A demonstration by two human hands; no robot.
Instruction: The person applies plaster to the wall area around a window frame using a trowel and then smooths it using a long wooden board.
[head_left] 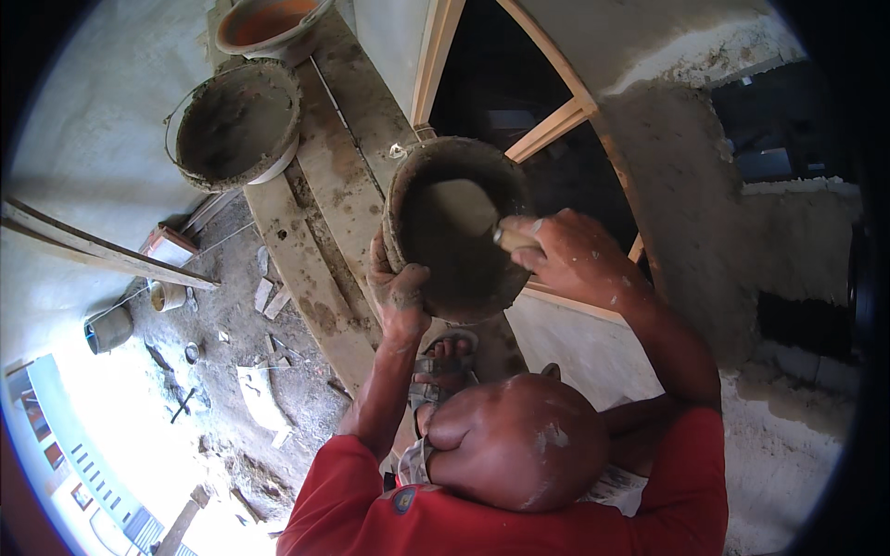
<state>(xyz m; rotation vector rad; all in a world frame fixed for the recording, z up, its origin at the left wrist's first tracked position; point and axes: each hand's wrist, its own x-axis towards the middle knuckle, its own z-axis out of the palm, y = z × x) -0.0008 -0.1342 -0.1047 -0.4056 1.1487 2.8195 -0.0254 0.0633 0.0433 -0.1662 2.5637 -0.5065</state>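
Note:
A mortar-smeared bucket (pixel 405 185) tilts toward me on the planks, with wet grey mortar (pixel 445 259) inside. My left hand (pixel 400 292) is closed on its near left rim, thumb on the edge. Inside the bucket, a trowel (pixel 464 206) has its pale blade against the mortar. Its light handle is wrapped in the fingers of my right hand (pixel 570 250), over the bucket's right side. Part of the blade's edge blends into the mortar.
I am on a raised platform of muddy planks (pixel 301 246). Another mortar bucket (pixel 236 130) and an orange-lined basin (pixel 269 28) stand farther along. A wooden window frame (pixel 556 120) borders the right side. Debris (pixel 269 296) litters the ground below left; a slanted pole (pixel 111 250) crosses there.

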